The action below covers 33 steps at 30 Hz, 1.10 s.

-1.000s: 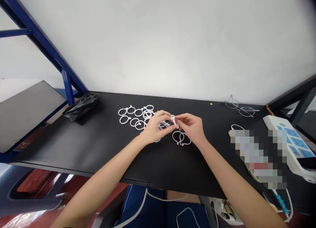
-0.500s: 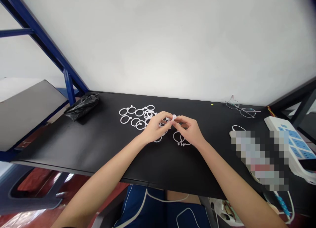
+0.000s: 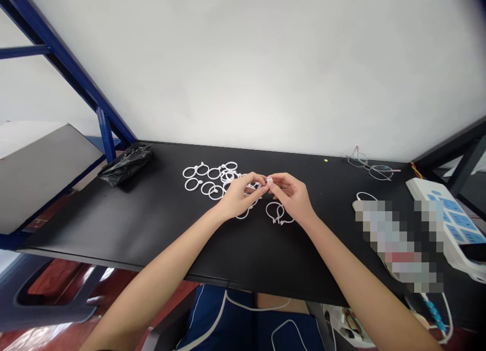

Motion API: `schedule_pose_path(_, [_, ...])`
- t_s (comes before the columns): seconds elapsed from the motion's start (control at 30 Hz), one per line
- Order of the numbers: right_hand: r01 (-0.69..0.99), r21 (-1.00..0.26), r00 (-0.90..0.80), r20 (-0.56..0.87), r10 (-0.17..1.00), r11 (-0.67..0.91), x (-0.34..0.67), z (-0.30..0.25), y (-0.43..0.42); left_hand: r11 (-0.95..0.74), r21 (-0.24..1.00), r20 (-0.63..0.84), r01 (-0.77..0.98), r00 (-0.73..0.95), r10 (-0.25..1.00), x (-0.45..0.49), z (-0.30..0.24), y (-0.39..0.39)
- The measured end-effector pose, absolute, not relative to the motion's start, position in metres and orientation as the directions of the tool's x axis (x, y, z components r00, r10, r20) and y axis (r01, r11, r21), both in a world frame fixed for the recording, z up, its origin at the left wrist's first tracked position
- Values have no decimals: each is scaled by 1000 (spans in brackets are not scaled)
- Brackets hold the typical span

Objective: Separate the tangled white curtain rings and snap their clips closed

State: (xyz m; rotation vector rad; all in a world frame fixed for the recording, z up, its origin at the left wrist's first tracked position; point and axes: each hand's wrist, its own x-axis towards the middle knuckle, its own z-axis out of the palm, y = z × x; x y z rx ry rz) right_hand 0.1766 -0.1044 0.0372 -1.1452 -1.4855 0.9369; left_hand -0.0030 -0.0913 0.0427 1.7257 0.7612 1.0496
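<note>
My left hand (image 3: 239, 195) and my right hand (image 3: 291, 195) meet above the middle of the black table (image 3: 152, 224). Both pinch one small white plastic ring (image 3: 268, 181) between fingertips. A cluster of several white rings (image 3: 210, 179) lies on the table just left of my left hand. Two more white rings (image 3: 276, 212) lie under my right wrist, side by side.
A crumpled black plastic bag (image 3: 124, 163) sits at the table's back left by a blue steel frame (image 3: 102, 130). Eyeglasses (image 3: 370, 168) lie at the back right. A white and blue power strip (image 3: 446, 217) and a blurred patch occupy the right side.
The ring between my fingers has been squeezed smaller and my fingertips have drawn closer together. Both hands stay in the same spot above the table.
</note>
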Motion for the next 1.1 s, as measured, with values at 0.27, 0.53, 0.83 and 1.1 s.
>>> schedule_pose_path(0.27, [97,-961,-35,258,965,261,176,40,-104,-308,951,294,-41,434,851,-3,41,-91])
schedule_pose_path(0.53, [45,-969,-17,243,970,243,174,44,-104,-169,973,220,-156,415,883,-4,42,-86])
schedule_pose_path(0.83, [48,-972,-23,229,973,230,174,43,-104,-89,977,167,-195,430,887,-8,46,-85])
schedule_pose_path(1.1, [51,-967,-11,251,968,251,174,45,-106,-97,976,176,-195,439,881,-8,49,-87])
